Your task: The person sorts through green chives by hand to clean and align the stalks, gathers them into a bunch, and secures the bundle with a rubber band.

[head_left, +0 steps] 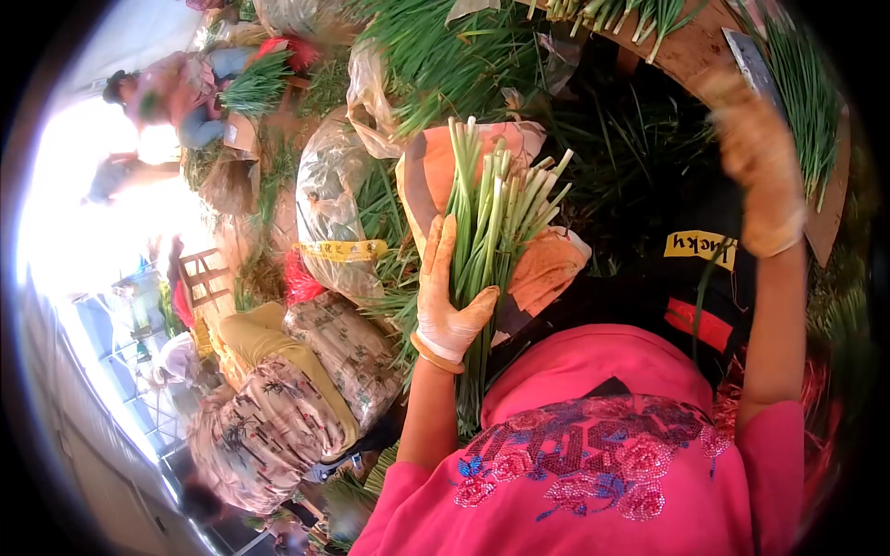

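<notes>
"Bright daylight floods the left of the workspace, behind a co-worker in a patterned top; greens crowd the far side. Where's the bunch?"

"From my remote view, the bunch of long green stalks with pale ends lies just right of the left hand's fingers, over a stained orange cloth. It runs near to far, pale ends far."

"Which hand is nearer?"

"The left hand, wrapped round the stalks, thumb to the right. The right hand is well apart on the far right, near a flat metal strip. It's blurred; I can't tell whether it grips anything."

"Count?"

"Two hands, one held bunch, one metal strip, one green bundle right of the strip. The held stalks overlap too much for me to count."
</notes>
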The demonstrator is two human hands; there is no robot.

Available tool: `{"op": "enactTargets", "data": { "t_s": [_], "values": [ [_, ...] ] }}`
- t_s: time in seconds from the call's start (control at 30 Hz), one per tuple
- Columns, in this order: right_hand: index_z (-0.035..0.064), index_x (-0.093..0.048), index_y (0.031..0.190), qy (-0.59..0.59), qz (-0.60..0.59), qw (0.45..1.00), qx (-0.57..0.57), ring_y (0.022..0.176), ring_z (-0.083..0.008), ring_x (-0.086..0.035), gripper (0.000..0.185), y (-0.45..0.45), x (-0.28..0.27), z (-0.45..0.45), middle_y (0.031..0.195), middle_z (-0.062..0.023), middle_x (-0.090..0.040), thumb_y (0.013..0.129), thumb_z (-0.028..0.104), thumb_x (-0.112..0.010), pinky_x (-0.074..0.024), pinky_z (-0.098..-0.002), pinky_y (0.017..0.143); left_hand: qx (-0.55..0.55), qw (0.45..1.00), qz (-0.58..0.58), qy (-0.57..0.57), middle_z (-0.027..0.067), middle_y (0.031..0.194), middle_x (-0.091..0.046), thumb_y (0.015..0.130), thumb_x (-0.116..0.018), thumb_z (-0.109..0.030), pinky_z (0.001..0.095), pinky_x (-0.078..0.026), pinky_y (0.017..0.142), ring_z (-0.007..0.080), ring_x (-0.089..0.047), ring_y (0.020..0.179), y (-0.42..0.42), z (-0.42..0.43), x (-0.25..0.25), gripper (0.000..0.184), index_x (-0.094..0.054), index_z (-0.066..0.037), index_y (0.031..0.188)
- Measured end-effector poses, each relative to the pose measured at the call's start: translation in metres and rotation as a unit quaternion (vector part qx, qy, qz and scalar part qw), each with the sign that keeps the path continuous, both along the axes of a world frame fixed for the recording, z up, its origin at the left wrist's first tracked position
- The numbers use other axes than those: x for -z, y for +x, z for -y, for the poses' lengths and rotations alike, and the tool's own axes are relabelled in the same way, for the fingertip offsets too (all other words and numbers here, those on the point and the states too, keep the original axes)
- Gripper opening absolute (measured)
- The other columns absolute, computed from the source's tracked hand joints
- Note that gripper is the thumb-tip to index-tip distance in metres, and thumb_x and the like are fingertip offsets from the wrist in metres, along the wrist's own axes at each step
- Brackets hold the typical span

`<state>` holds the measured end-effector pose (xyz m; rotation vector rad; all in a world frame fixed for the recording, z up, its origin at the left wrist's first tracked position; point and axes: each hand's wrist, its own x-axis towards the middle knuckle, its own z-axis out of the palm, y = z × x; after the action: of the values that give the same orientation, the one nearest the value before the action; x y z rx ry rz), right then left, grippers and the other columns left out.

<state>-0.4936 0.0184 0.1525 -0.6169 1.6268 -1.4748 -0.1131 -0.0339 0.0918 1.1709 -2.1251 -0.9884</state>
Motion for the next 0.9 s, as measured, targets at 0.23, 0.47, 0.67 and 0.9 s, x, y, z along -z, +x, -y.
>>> {"op": "enactTargets", "data": {
  "t_s": [0.23, 0.47, 0.67, 0.9],
  "values": [
    [0.0071, -0.065, 0.109, 0.129, -0.244, 0.86, -0.43, 0.082, -0.0254, -0.066, 0.044, 0.158, 0.059, 0.006, 0.092, -0.0163, -0.068, 0.081, 0.041, -0.068, -0.0514, -0.0355, 0.078, 0.009, 0.995, 0.076, -0.056, 0.025, 0.146, -0.038, 0.061, -0.076, -0.013, 0.0434, -0.029, 0.113, 0.0387, -0.037, 0.136, -0.014, -0.013, -0.001, 0.091, -0.04, -0.001, 0.144],
    [0.0027, -0.062, 0.093, 0.065, 0.208, 0.923, -0.317, 0.068, -0.0094, -0.059, 0.018, 0.106, 0.008, 0.008, 0.079, -0.0044, -0.063, 0.087, 0.019, -0.06, -0.0464, -0.0233, 0.058, -0.087, 0.934, -0.255, 0.234, 0.0181, 0.143, -0.042, 0.071, -0.066, -0.008, 0.0365, -0.032, 0.11, 0.0261, -0.044, 0.13, -0.006, -0.014, 0.008, 0.083, -0.033, 0.005, 0.146],
    [0.0064, -0.062, 0.108, -0.006, -0.114, 0.963, -0.244, 0.074, -0.0111, -0.058, 0.028, 0.001, 0.001, -0.013, 0.104, -0.0094, -0.063, 0.089, 0.027, -0.063, -0.0454, -0.0245, 0.058, -0.116, 0.924, -0.271, 0.246, 0.0139, 0.141, -0.044, 0.079, -0.056, -0.003, 0.0333, -0.033, 0.108, 0.0211, -0.045, 0.127, 0.006, -0.011, 0.018, 0.071, -0.033, 0.007, 0.145],
    [0.0062, -0.068, 0.097, 0.073, -0.379, 0.855, -0.348, 0.094, -0.0305, -0.062, 0.031, 0.071, 0.034, -0.01, 0.097, -0.0129, -0.066, 0.084, 0.034, -0.064, -0.0491, -0.038, 0.086, -0.108, 0.931, -0.248, 0.247, 0.0138, 0.139, -0.045, 0.077, -0.051, 0.0, 0.0332, -0.035, 0.107, 0.0204, -0.047, 0.124, -0.001, -0.013, 0.006, 0.068, -0.035, 0.006, 0.144]
  ]
}}
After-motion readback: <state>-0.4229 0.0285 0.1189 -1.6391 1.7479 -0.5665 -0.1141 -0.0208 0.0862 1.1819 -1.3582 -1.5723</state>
